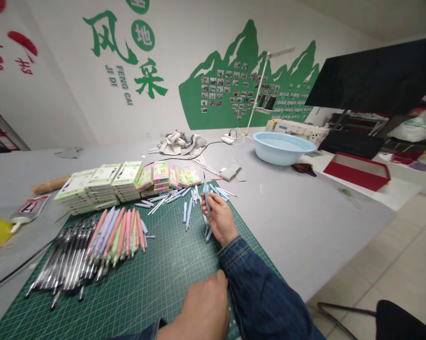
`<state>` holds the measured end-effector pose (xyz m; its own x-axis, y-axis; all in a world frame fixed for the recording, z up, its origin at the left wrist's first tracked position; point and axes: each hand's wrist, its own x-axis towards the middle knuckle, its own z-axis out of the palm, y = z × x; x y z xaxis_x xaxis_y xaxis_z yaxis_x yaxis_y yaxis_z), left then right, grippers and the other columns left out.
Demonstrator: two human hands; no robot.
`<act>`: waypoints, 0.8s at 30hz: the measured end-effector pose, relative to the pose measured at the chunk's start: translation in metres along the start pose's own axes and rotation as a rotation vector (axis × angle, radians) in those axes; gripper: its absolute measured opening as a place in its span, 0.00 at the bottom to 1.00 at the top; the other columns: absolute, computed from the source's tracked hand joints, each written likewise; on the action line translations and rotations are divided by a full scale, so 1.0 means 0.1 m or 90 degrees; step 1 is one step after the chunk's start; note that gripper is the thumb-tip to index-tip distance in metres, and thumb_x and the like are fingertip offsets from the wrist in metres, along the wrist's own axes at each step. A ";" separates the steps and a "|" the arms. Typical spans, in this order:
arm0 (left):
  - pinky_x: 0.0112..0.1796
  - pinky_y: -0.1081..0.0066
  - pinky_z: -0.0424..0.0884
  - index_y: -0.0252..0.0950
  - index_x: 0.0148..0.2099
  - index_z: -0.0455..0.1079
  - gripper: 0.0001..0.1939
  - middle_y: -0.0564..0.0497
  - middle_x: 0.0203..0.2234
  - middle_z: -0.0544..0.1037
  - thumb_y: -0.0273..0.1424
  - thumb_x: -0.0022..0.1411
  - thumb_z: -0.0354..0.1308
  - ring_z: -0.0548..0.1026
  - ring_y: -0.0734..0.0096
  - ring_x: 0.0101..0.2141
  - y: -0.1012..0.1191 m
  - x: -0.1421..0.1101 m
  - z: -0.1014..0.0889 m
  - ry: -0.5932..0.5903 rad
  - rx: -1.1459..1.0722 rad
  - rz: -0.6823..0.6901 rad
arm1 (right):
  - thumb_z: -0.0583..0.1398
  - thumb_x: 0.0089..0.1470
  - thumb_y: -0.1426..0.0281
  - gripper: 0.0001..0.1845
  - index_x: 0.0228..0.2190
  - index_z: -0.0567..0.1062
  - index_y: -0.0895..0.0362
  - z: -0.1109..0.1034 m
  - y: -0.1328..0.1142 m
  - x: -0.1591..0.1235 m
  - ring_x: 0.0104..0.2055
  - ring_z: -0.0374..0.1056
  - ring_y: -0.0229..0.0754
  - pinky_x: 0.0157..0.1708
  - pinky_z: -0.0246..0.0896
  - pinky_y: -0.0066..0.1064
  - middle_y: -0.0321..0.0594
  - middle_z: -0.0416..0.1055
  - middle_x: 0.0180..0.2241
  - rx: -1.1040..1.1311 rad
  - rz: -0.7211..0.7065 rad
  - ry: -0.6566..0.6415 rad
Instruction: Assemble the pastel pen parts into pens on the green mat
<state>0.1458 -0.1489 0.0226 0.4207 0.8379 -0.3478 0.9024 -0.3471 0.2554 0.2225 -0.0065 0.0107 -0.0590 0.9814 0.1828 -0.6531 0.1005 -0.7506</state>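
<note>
One pen in right hand, pinch-tight.

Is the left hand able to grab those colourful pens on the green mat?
Probably yes: only green cutting mat shows between the left hand and the colourful pens, though I can't tell whether that hand already holds something.

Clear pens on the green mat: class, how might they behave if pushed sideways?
The clear pens look slender and rounded, so they may roll. Their straight shape suggests stiffness. Lying bunched, one pushed pen would probably nudge its neighbours.
</note>
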 end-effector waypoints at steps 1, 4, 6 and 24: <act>0.33 0.60 0.72 0.34 0.45 0.67 0.16 0.39 0.34 0.78 0.26 0.62 0.40 0.78 0.53 0.34 -0.11 0.02 -0.03 0.035 0.014 -0.015 | 0.63 0.50 0.68 0.09 0.35 0.78 0.57 0.00 0.00 0.00 0.27 0.60 0.32 0.26 0.55 0.24 0.37 0.68 0.28 0.000 -0.002 0.003; 0.33 0.61 0.70 0.33 0.42 0.68 0.14 0.39 0.31 0.78 0.29 0.62 0.41 0.78 0.54 0.34 -0.60 0.15 -0.21 0.115 0.048 -0.110 | 0.63 0.50 0.68 0.09 0.34 0.78 0.57 0.00 -0.01 0.00 0.27 0.60 0.32 0.26 0.56 0.24 0.37 0.68 0.28 0.002 -0.003 0.007; 0.33 0.64 0.69 0.34 0.39 0.67 0.11 0.39 0.33 0.78 0.31 0.60 0.46 0.77 0.55 0.35 -0.96 0.30 -0.34 0.168 0.051 -0.192 | 0.63 0.50 0.68 0.08 0.34 0.78 0.58 0.01 -0.01 0.00 0.27 0.61 0.32 0.26 0.55 0.24 0.37 0.68 0.28 0.006 0.000 0.004; 0.32 0.72 0.61 0.41 0.31 0.76 0.09 0.50 0.31 0.79 0.29 0.49 0.55 0.74 0.64 0.35 -2.04 0.42 -1.00 0.176 0.068 -0.232 | 0.62 0.50 0.67 0.09 0.34 0.77 0.57 0.01 -0.01 0.01 0.27 0.60 0.32 0.26 0.55 0.24 0.36 0.67 0.27 0.007 0.005 -0.001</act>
<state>-0.0298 -0.0009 0.0460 0.0474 0.9889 -0.1406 0.9973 -0.0389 0.0625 0.2225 -0.0062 0.0126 -0.0656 0.9820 0.1773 -0.6603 0.0905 -0.7455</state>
